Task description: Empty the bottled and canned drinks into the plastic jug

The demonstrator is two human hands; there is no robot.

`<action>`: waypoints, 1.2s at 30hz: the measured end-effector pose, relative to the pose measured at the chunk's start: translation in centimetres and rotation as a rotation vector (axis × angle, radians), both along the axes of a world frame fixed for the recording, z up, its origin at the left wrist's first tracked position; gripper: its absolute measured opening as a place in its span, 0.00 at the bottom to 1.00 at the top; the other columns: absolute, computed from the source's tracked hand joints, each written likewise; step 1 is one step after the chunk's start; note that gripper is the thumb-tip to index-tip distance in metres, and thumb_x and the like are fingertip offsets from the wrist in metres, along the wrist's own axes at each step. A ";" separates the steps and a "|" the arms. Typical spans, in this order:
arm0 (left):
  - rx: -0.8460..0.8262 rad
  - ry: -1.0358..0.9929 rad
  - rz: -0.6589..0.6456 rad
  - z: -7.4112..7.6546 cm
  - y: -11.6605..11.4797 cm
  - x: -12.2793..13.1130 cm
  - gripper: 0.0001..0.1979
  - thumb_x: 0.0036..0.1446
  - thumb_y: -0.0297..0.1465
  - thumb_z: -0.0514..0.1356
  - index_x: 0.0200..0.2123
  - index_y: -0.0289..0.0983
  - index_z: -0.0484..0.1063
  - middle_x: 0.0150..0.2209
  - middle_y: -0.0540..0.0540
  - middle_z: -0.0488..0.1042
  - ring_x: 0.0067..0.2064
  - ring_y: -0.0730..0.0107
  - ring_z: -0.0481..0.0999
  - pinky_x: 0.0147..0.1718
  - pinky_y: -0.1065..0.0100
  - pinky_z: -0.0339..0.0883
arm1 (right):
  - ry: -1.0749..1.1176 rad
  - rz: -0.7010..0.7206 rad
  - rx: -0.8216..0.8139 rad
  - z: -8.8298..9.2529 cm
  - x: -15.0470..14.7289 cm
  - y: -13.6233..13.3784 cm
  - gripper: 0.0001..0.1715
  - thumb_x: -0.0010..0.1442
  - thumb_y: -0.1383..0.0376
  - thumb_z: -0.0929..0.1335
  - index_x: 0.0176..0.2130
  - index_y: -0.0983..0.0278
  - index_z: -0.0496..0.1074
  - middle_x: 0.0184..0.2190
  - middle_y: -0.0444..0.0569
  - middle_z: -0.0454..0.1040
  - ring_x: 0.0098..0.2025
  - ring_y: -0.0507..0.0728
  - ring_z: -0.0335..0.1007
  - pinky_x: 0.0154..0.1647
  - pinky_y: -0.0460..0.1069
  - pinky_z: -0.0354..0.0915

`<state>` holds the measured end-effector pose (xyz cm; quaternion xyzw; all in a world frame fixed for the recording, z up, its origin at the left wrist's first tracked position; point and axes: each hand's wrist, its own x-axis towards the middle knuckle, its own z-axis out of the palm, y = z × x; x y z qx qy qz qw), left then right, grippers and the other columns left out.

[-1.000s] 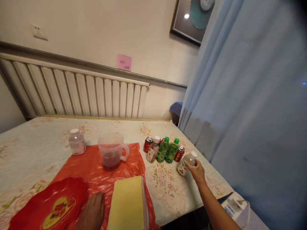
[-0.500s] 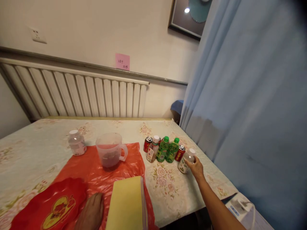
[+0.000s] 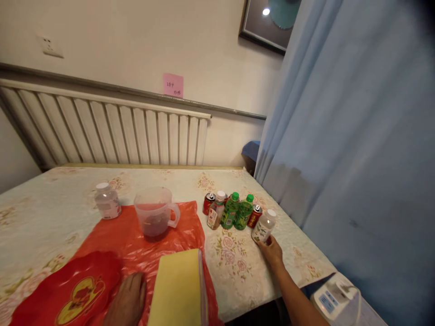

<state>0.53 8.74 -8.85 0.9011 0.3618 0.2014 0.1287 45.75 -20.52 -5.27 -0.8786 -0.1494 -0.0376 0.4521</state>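
Just right of the green bottles, our right hand touches the tilted white-capped bottle at its base, whether clasped or loose we cannot tell, seemingly setting it down, which calls for an upright release, while our left hand lies flat, fingers together.

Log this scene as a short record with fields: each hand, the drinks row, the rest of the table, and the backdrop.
Left hand: flat, palm down on the red plastic sheet, beside the yellow pad.
Right hand: fingertips at the base of the white-capped bottle; grip unclear.
Drinks row: green bottles, red cans, small bottle, all left of it.
Also on table: measuring jug on the sheet; clear jar by the sheet's far corner.
Backdrop: radiator, pink note, blue curtain.
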 end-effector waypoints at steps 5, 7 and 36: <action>0.003 -0.021 0.008 -0.3 0.2 0.0 0.13 0.65 0.36 0.44 0.42 0.40 0.66 0.41 0.44 0.73 0.45 0.59 0.73 0.47 0.59 0.65 | -0.064 -0.009 -0.071 -0.8 -0.1 0.1 0.28 0.46 0.50 0.70 0.42 0.64 0.73 0.38 0.54 0.80 0.37 0.62 0.76 0.35 0.50 0.67; 0.003 -0.023 0.011 -0.3 0.3 0.0 0.13 0.65 0.36 0.44 0.43 0.40 0.66 0.41 0.44 0.73 0.45 0.59 0.74 0.47 0.59 0.66 | -0.093 -0.029 -0.099 -1.2 -0.3 0.1 0.29 0.48 0.49 0.69 0.44 0.65 0.73 0.39 0.55 0.79 0.38 0.63 0.75 0.36 0.51 0.66; 0.021 -0.020 0.066 3.3 -2.8 0.2 0.13 0.65 0.27 0.42 0.35 0.39 0.65 0.37 0.43 0.70 0.42 0.61 0.70 0.46 0.60 0.63 | 0.014 -0.075 -0.098 -2.9 -9.3 0.0 0.32 0.54 0.53 0.60 0.51 0.66 0.71 0.42 0.57 0.79 0.43 0.65 0.74 0.46 0.54 0.66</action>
